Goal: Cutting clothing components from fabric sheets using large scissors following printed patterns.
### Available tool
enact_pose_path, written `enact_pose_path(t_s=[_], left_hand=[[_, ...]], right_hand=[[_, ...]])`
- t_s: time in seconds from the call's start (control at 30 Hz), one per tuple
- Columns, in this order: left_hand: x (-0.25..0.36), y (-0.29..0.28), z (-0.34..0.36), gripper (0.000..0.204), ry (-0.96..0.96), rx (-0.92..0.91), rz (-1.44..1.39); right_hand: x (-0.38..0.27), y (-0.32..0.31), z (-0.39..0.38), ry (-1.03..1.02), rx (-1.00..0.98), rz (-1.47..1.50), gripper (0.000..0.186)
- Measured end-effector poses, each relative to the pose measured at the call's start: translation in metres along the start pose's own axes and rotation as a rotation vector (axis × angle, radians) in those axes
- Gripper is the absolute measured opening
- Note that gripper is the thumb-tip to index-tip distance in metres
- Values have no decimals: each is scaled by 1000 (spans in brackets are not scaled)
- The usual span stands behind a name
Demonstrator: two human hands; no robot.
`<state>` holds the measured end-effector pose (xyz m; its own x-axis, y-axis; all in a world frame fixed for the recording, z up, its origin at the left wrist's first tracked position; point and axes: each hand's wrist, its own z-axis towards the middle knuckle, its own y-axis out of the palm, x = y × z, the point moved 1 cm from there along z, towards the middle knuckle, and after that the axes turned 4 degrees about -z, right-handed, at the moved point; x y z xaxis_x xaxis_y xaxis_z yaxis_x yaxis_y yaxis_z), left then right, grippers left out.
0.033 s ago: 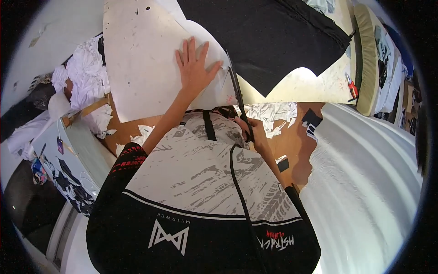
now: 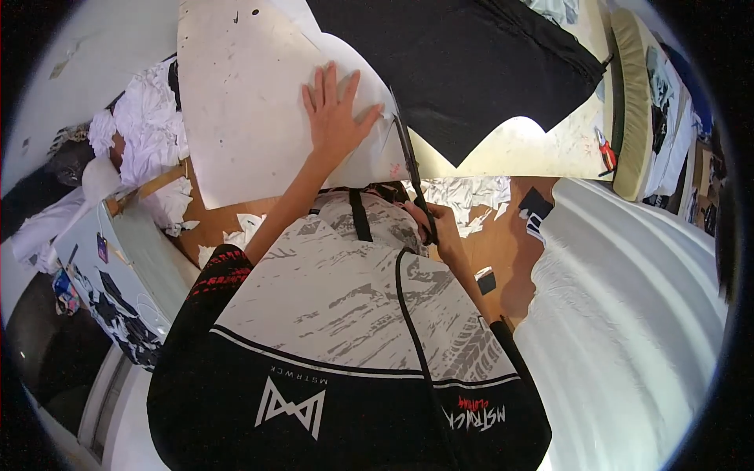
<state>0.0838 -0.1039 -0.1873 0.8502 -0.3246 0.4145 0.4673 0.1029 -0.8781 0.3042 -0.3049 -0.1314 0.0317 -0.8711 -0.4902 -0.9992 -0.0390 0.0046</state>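
Note:
My left hand (image 2: 338, 122) lies flat with fingers spread on a large off-white sheet (image 2: 243, 118), near its curved right edge. Whiter material shows along that edge. In my right hand (image 2: 446, 235), at the table's near edge, are the handles of long dark scissors (image 2: 410, 153). Their blades point away from me, against the sheet's right edge, just right of my left thumb. How far they are parted is hard to make out. Black fabric (image 2: 463, 71) lies flat to the right of the blades, its near edge cut in points and curves.
A red-handled hand tool (image 2: 605, 151) rests at the table's right end, beside a padded roll (image 2: 631, 102). White scraps (image 2: 463, 200) litter the wooden floor under the table. White cloth (image 2: 149, 118) is heaped at left; pale sheeting (image 2: 628, 314) drapes at right.

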Motion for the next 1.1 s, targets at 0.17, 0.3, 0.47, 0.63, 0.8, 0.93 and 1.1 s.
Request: enact_pose_path(t_s=[0.17,0.3,0.47,0.63,0.8,0.93,1.1], left_hand=[[-1,-3,1,72,0,-8,19],[-5,-7,-1,76,-6,-3,26],[-6,-19,-5,77,-37,5,11],[-4,-25,-4,76,-34,20,-19],[-7,-35,-8,79,-48,19,-24],[-8,-43,-8,80,-55,23,-20],[-10,-53,-10,79,-70,35,-45]], right_hand=[[-2,-16,0,16,11,-77,46],[4,-23,1,-47,-41,-48,45],[-26,-24,4,-98,-109,-171,45],[-38,-25,13,-105,-99,-252,43],[-37,-19,14,-119,-60,-245,51],[-42,-18,7,-86,-21,-308,53],[-46,-17,-2,-54,-66,-243,46]])
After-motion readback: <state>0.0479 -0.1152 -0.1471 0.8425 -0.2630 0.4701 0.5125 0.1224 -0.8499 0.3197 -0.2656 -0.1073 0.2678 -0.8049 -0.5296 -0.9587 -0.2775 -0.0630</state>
